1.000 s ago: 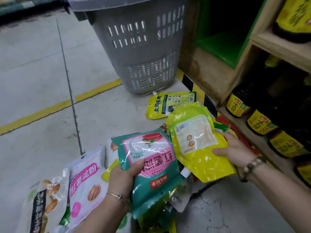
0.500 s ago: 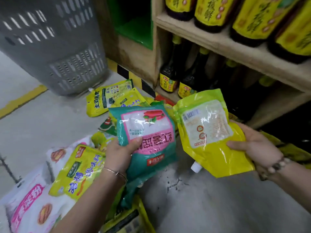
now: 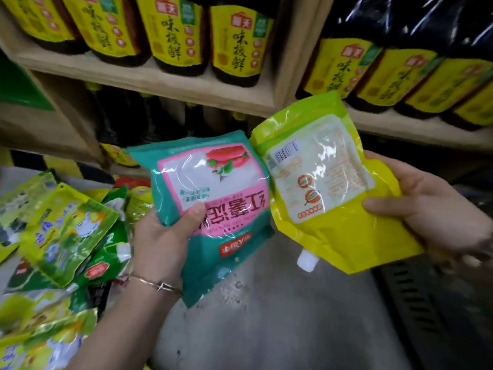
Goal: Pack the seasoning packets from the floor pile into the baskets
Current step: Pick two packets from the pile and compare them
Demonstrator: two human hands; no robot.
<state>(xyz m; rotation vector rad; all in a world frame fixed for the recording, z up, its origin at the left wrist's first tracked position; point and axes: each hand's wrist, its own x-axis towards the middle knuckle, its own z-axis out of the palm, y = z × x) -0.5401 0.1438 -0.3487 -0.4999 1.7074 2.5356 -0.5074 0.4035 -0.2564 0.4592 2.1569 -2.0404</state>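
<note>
My left hand grips a teal and pink packet by its lower left side, thumb across the front; the packet is upside down. My right hand holds a yellow spouted pouch from its right side, its white cap pointing down. Both packets are held up side by side, touching, in front of the shelves. The pile of seasoning packets lies on the floor at the left. At the lower right, part of a dark slotted basket shows, blurred.
Wooden shelves hold rows of dark sauce bottles with yellow labels right behind the packets. Bare grey concrete floor lies below my hands. A black and yellow strip runs along the shelf base at the left.
The view has swung right and up, from the grey basket at the left to the bottle shelves. Both hands kept their packets and moved right with it, away from the pile.
</note>
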